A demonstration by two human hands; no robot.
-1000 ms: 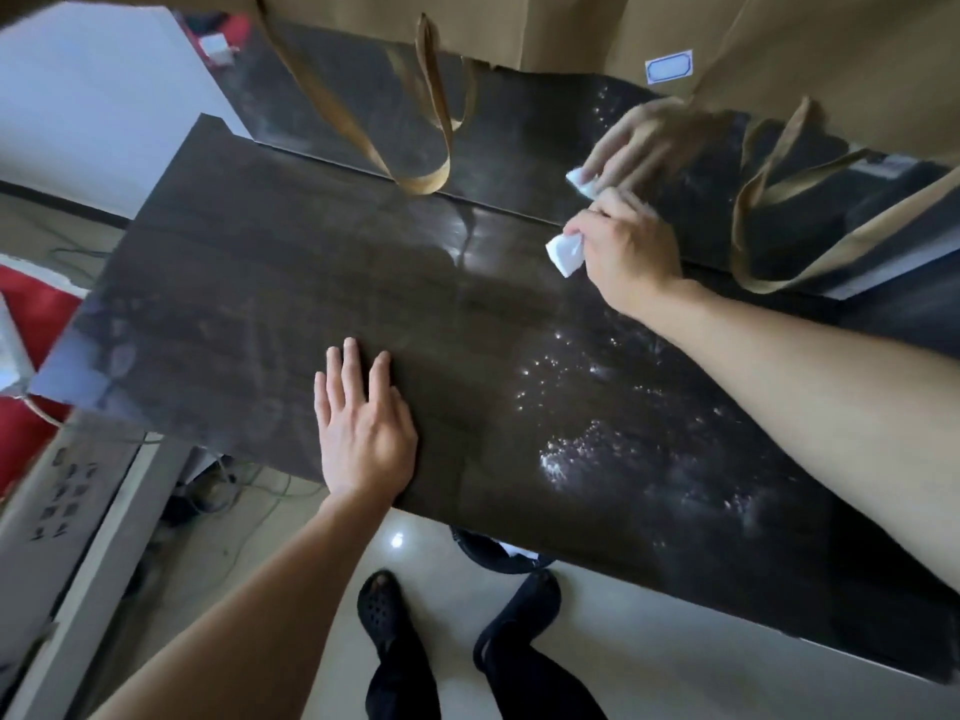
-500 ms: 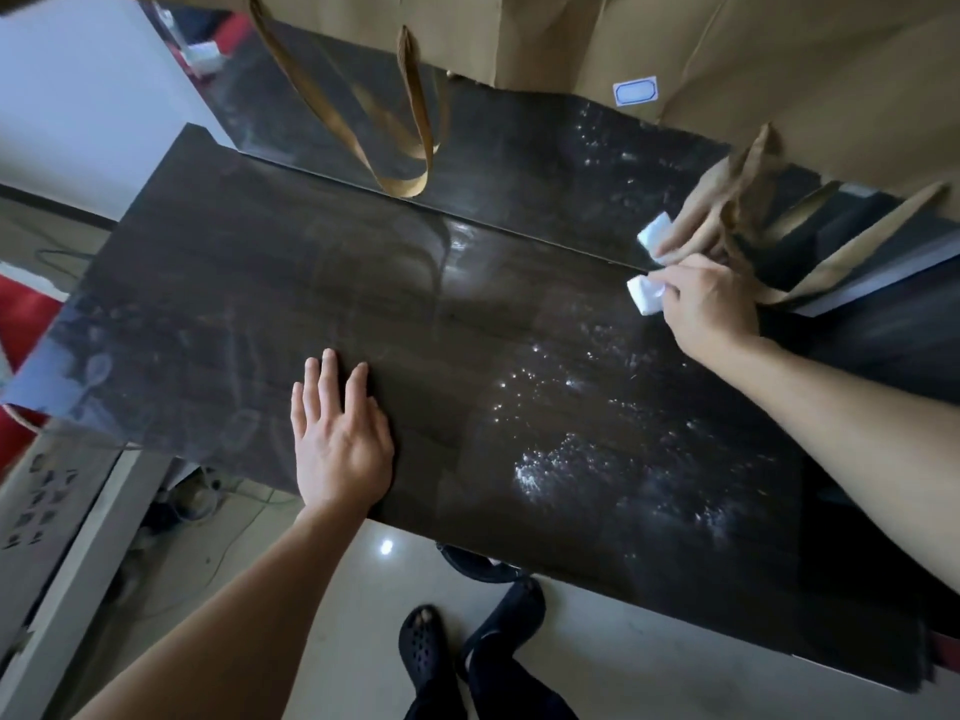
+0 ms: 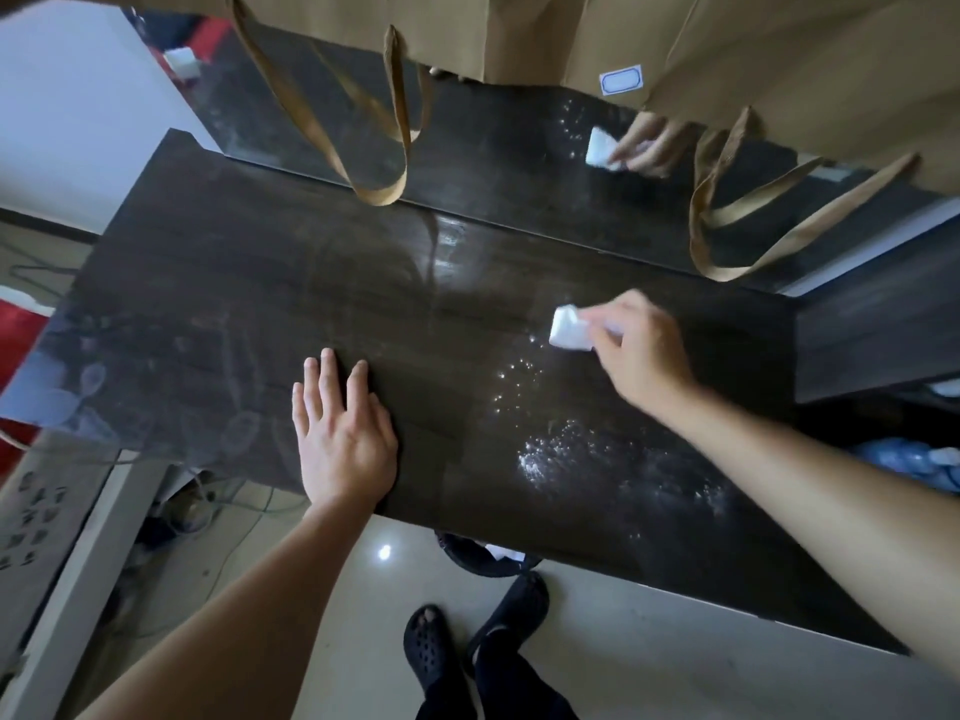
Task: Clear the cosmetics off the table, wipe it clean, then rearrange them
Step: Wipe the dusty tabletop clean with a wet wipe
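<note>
Your left hand [image 3: 343, 439] lies flat on the worktop [image 3: 218, 304] near its front edge, fingers straight and close together, holding nothing. Your right hand [image 3: 641, 350] has its fingers curled round one folded white wipe [image 3: 569, 331], down on the worktop toward the back right. One patch of white specks [image 3: 571, 454] glints between the wipe and the front edge. Along the back edge, a mirror panel [image 3: 519, 163] doubles hand and wipe. Two tan ribbon handles [image 3: 379, 194] droop from brown paper bags [image 3: 779, 39] over that back edge, one just beyond your right hand. Two black clogs [image 3: 426, 652] stand on the floor below.
</note>
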